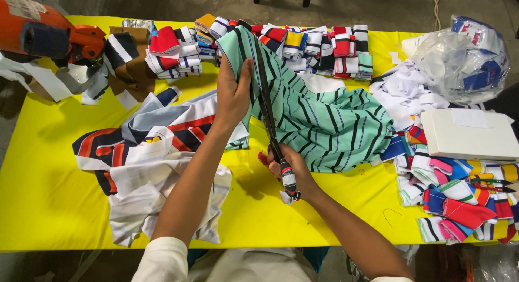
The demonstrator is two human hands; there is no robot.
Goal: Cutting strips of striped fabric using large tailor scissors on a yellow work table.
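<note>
A mint-green cloth with dark stripes (330, 125) lies spread over the middle of the yellow table (43, 174). My left hand (233, 93) grips its left edge and lifts it. My right hand (289, 171) holds long dark scissors (266, 106) by tape-wrapped handles. The blades run up along the cloth's lifted edge, right beside my left hand's fingers.
A pile of white, navy and orange cloth pieces (146, 168) lies at the left. Folded striped swatches (303, 44) line the far edge; more swatches (459, 201) at right. A white box (467, 136), a plastic bag (465, 58), white scraps (403, 90), an orange machine (43, 31).
</note>
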